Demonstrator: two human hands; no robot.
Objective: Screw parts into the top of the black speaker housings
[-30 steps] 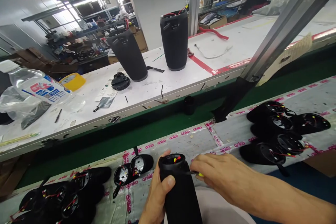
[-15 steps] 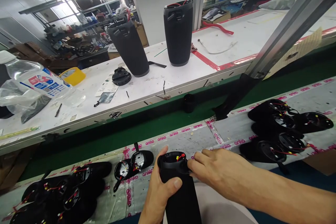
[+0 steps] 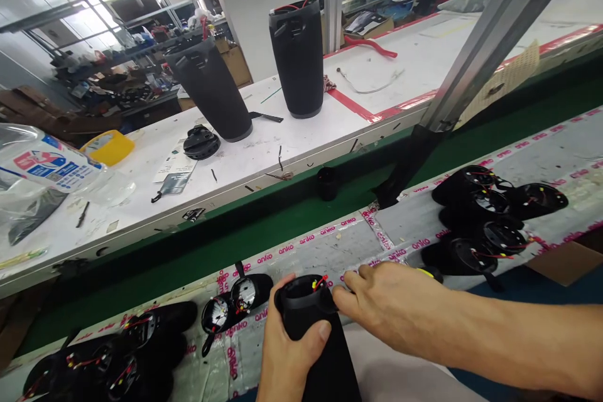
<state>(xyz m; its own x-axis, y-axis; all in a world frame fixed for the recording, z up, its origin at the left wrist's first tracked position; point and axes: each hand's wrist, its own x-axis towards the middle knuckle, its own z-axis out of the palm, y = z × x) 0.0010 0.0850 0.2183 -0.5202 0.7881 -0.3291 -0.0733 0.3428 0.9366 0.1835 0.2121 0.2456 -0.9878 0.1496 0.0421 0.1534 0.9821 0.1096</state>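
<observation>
- I saw my left hand (image 3: pixel 287 355) wrapped tight around the black tube (image 3: pixel 313 339), which stood upright.
- My right hand (image 3: pixel 391 308) touched its open top from the right, fingers pinched there.

We have one view only, from our head, looking forward and down. Our hands sit close at the bottom edge, the green belt (image 3: pixel 292 213) runs across mid-frame, and the white bench (image 3: pixel 424 69) lies farther off.
</observation>
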